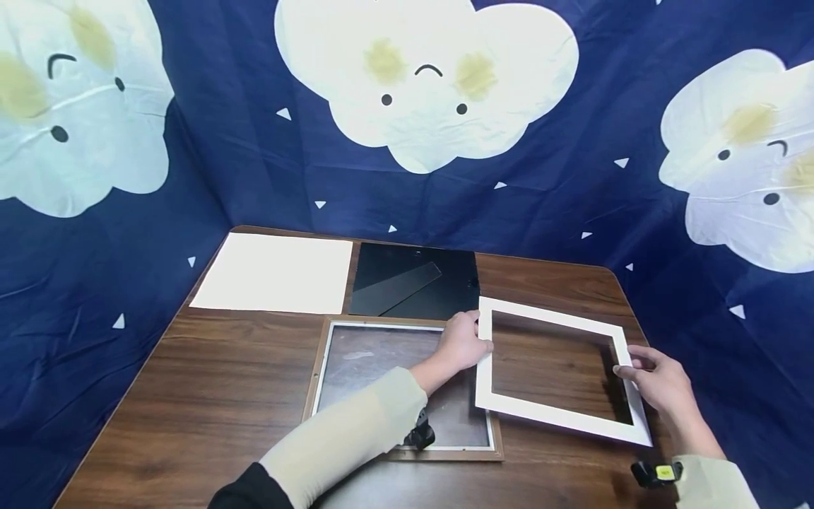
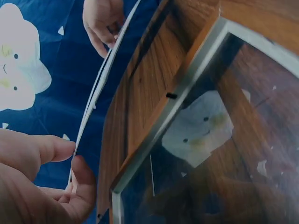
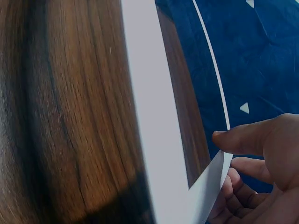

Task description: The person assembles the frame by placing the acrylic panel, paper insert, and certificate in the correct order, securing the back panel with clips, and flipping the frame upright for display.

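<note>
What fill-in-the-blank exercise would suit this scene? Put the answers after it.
The left hand and right hand hold a mat whose color is ____.
In the head view, the white sheet lies to the ____ of the black panel.
On the blue cloth, the head view shows ____ clouds.
Missing words: white; left; three

Readable text: none in the three views
Right wrist device (image 1: 649, 474): a small yellow label (image 1: 664, 472) on its dark body, with dark marks too small and blurred to read
Black board (image 1: 441, 293): a tiny pale mark near the far edge, lettering or hardware, cannot tell
Blue cloth (image 1: 254, 162): printed cloud faces and small white triangles
</note>
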A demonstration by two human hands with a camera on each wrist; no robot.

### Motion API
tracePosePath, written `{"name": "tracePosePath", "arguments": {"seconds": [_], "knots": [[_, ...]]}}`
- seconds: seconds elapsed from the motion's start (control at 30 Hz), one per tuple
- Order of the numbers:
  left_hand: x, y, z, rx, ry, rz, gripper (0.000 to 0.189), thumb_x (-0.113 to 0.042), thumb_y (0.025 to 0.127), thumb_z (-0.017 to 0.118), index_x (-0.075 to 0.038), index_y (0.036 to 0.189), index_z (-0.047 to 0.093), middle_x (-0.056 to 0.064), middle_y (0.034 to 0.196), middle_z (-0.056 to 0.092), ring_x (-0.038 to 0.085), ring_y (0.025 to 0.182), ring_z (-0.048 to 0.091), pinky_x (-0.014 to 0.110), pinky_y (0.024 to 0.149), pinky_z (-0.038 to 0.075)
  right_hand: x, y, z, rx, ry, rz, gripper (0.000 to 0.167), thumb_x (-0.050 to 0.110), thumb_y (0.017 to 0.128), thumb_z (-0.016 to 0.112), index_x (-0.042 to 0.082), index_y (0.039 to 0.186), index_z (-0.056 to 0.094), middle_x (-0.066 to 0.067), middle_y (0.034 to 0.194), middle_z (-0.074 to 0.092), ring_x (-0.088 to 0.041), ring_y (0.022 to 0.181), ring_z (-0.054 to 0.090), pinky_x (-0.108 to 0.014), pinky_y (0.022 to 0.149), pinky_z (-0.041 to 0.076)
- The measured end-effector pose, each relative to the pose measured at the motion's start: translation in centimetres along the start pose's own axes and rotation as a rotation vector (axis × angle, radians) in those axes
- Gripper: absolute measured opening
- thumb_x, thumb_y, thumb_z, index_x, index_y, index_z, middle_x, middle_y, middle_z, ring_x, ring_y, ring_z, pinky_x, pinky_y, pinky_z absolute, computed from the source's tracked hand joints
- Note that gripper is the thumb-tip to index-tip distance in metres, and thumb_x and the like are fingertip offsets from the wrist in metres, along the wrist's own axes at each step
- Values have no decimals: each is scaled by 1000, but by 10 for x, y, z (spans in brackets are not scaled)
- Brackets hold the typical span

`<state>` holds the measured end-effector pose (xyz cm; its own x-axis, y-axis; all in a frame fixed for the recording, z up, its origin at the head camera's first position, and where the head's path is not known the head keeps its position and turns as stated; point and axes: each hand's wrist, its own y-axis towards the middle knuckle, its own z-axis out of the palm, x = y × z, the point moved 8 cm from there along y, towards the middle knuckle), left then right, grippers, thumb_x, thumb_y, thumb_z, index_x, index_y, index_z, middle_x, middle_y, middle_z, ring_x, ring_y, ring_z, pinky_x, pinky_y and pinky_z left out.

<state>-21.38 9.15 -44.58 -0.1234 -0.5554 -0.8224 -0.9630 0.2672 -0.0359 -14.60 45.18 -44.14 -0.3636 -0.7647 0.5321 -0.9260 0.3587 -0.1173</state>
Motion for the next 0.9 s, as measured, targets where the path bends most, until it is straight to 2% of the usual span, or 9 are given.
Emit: {"name": "tracePosePath", "arguments": {"seconds": [0.07,0.17,0.27,0.4,0.63,0.7,0.77,0.83,0.9], "knots": [[1,-2,-4,-5,29,6,50,-13,79,79,13,121,67,16,109,75,28,117,63,35,92,55,4,-1,2,-4,2,-5,57,17,87,77,-7,135,58,-14,101,64,-20,85,54,-22,60,44],[5,-5,-10,-5,54,-9,53,-17,80,80,12,123,67,22,131,65,30,118,63,37,92,55,10,-4,5,-19,1,-27,52,18,88,76,-6,132,61,-10,96,63,-16,83,52,-21,60,42],[9,-8,-18,-16,61,-24,68,-18,80,81,8,138,58,22,122,65,29,104,64,36,86,56,17,-6,10,-18,19,-43,47,18,91,73,-5,130,62,-7,92,61,-12,76,51,-22,57,43],[18,-11,-33,-42,73,-37,64,-19,80,81,5,136,61,18,109,65,24,90,60,33,75,54,29,-9,19,-9,74,-68,42,15,93,70,-6,129,62,-7,91,61,-9,70,52,-26,53,50],[37,-16,-58,-66,89,-75,65,-24,86,76,5,140,58,23,124,65,29,105,63,43,89,55,49,-14,39,16,181,-110,37,9,93,72,-6,126,64,-8,89,62,-10,67,58,-34,53,58],[42,-17,-66,-77,92,-79,63,-25,86,75,4,140,59,19,110,68,25,93,63,39,80,55,54,-15,44,28,205,-114,37,10,93,72,-5,126,65,-7,90,62,-11,68,59,-35,53,58],[47,-18,-74,-84,85,-79,62,-24,87,74,4,140,59,11,85,65,19,70,55,34,64,49,59,-15,50,43,230,-111,37,10,93,72,-4,127,65,-7,90,62,-11,68,59,-35,53,58],[51,-19,-83,-92,71,-79,60,-23,87,72,3,140,59,2,65,52,14,54,41,30,53,38,64,-16,56,62,261,-104,37,10,93,72,-4,127,65,-7,91,62,-12,70,60,-35,54,59],[55,-21,-92,-106,61,-82,57,-22,88,70,2,139,61,-3,56,41,12,48,31,29,49,31,69,-17,62,83,288,-91,38,10,94,72,-3,128,64,-6,92,62,-13,72,61,-36,55,59]]}}
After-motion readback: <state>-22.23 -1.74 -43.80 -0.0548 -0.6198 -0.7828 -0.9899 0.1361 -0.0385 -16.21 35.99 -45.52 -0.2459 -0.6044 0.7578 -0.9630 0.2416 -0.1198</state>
